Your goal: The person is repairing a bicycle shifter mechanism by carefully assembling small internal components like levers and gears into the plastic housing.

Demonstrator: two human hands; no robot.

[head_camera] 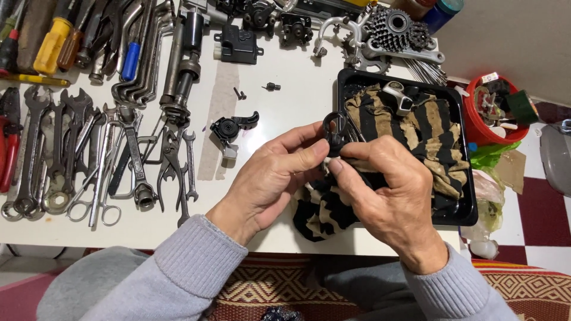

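Both hands pinch a small black part: left hand, right hand. Behind the right hand sits a black tray (striped rag inside); wrenches crowd the left.

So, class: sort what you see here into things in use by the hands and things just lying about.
In use:
left hand
right hand
small black clamp part, pinched by both
striped rag, under the right hand

Lying about:
spanners
scissors
screwdrivers
black lever part
sprocket cassette
red tub
black tray
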